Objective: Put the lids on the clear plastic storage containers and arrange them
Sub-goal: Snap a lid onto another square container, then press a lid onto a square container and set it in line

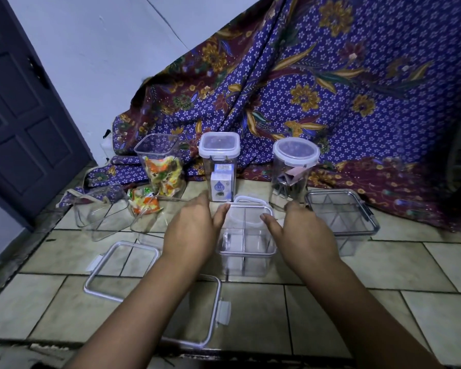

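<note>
A clear divided container (pixel 246 251) stands on the tiled floor in the middle. A small white-rimmed lid (pixel 250 209) lies tilted over its far rim. My left hand (pixel 192 233) and my right hand (pixel 304 235) flank the container top, fingers stretched out, each thumb touching a side of that lid. Two large loose white-rimmed lids lie on the floor: one (pixel 123 267) left of my left forearm, another (pixel 213 315) partly hidden under it. A tall square container (pixel 160 166) with colourful snacks stands without a lid.
A lidded square container (pixel 220 161) and a lidded round container (pixel 294 166) stand at the back. A lidded divided box (pixel 341 217) sits at the right. Empty clear tubs (pixel 101 211) and a snack packet (pixel 144 203) lie at the left. Patterned cloth (pixel 330 89) hangs behind.
</note>
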